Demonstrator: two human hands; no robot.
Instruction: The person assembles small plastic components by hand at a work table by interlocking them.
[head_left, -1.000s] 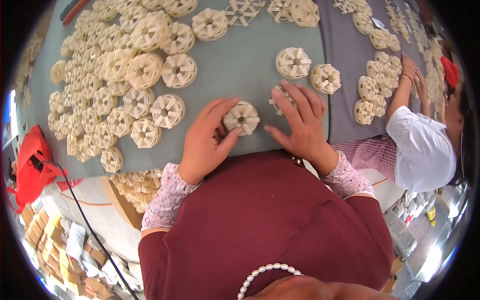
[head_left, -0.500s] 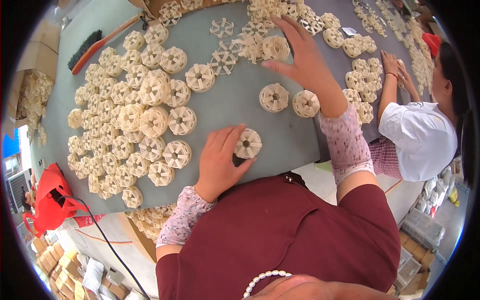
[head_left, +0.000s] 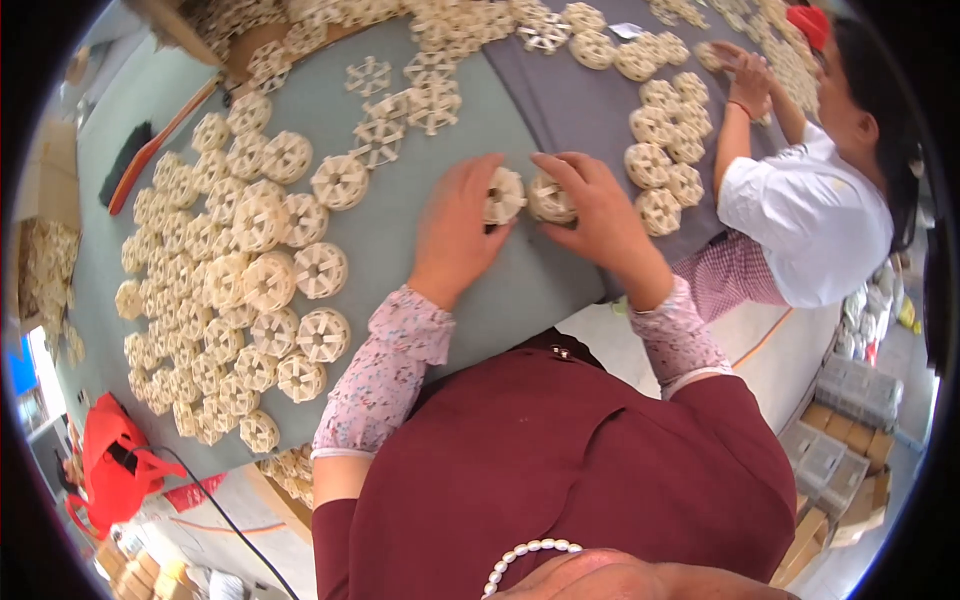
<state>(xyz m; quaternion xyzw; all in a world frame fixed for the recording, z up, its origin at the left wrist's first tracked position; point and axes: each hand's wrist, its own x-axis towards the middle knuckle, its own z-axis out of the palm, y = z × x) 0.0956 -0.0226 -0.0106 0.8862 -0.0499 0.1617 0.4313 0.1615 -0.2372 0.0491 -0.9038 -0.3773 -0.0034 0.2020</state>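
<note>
Straight at twelve o'clock from the maroon top [head_left: 540, 470], the left hand [head_left: 455, 235] has its fingers curled around a cream spoked wheel [head_left: 508, 195]; just beside it, at three o'clock, the right hand [head_left: 605, 215] pinches a second wheel [head_left: 550, 200] between thumb and fingers. Outward on the grey-green desk [head_left: 500, 290], flat spoked pieces [head_left: 378, 140] lie at ten, heaped wheels [head_left: 268, 282] at eight, a brush [head_left: 147, 158] at nine.

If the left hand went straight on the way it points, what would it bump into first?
Past the wheel beside it, the left hand would probably meet the pale parts farther ahead; depth is unclear.
</note>
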